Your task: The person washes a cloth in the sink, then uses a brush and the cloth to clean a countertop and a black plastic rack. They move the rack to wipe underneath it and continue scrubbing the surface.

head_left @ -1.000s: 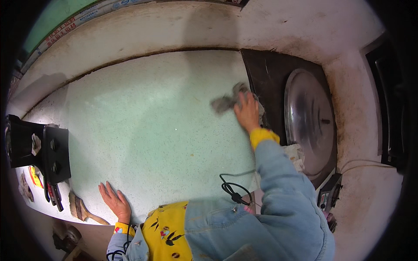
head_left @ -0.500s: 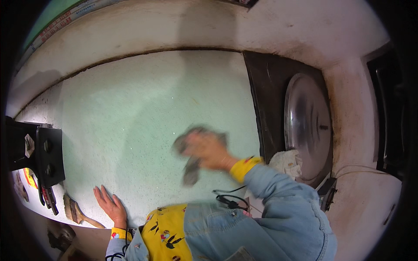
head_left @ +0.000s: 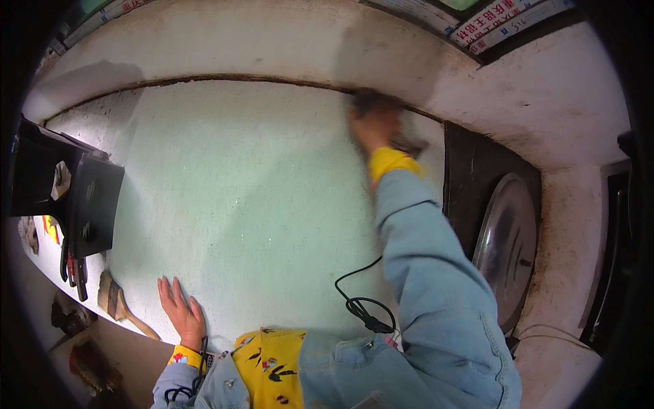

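My right hand (head_left: 379, 129) reaches to the far edge of the pale green countertop (head_left: 259, 191), where it meets the wall. A dark grey cloth (head_left: 411, 146) is bunched under its fingers, blurred by motion. One end of the cloth sticks out to the right of the wrist. Flat on the near left part of the countertop lies my left hand (head_left: 182, 315), fingers spread, holding nothing. To its left, a brush (head_left: 117, 303) with a wooden handle rests along the front edge. Small bright specks, perhaps wet spots, dot the surface between the hands.
A black appliance with knobs (head_left: 95, 198) stands at the left end. On the right, a round metal lid (head_left: 509, 245) sits on a dark panel (head_left: 473, 160). A coiled black cable (head_left: 368, 317) lies close to my body. The wall (head_left: 259, 48) bounds the back.
My right hand has swept the cloth from mid-counter to the far edge, away from me and rightward. My left hand stays flat near the front edge. The whole view has shifted somewhat.
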{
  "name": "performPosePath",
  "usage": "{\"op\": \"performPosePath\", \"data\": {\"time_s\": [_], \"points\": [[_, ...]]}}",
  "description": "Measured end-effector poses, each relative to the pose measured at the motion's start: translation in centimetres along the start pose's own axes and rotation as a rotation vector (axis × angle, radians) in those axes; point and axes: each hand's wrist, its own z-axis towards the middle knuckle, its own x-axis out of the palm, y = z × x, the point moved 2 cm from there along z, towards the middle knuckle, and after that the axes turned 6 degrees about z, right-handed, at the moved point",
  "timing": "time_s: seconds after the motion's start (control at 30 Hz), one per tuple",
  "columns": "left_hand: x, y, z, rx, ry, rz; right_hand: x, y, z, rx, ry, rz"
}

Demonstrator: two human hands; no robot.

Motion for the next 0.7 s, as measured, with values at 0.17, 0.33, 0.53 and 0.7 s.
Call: {"op": "performPosePath", "data": {"time_s": [0.17, 0.33, 0.53, 0.7], "points": [[-0.4, -0.4, 0.1, 0.011, -0.018, 0.017, 4.3, 15.3, -17.6, -0.791, 0.016, 0.141], [-1.0, -0.2, 0.1, 0.014, -0.034, -0.024, 5.0, 12.1, -31.0, -1.519, 0.430, 0.521], [-1.2, 1.0, 0.0, -0.017, -0.016, -0.085, 1.5, 0.3, -16.1, -0.944, 0.039, 0.027], [-1.4, 1.7, 0.3, -0.011, 0.022, -0.110, 5.7, 12.0, -2.5, -0.101, -0.072, -0.007]]}}
